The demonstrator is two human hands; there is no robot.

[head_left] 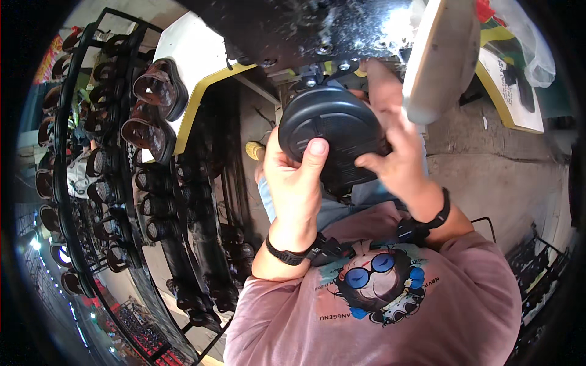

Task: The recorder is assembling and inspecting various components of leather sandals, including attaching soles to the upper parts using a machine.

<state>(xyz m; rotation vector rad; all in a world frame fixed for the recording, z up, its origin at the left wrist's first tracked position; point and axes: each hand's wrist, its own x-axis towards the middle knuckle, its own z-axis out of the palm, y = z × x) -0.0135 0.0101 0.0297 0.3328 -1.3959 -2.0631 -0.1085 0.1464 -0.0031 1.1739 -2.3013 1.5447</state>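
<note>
At frame centre, the left hand (296, 183) and right hand (397, 161) both grasp a round black plastic cover (329, 131), pressed against the dark machine underside (305, 30) above. Seating appears under way; whether it is fastened cannot be told. Shoe racks (122, 152) stand left.

The round black sole (332, 131) looks like moulded rubber or plastic — matt, with fine raised ribs and a faint sheen at its rim. Above it, the dark machine plate (305, 27) reads as metal, glossy and scuffed, with bright screw heads. The pale board (442, 55) at the upper right seems raw wood, dull and rough-edged. The rack (91, 152) along the left edge is black painted wire, carrying brown sandals (160, 85) with a leathery shine. The floor (488, 165) is rough grey concrete.
</note>
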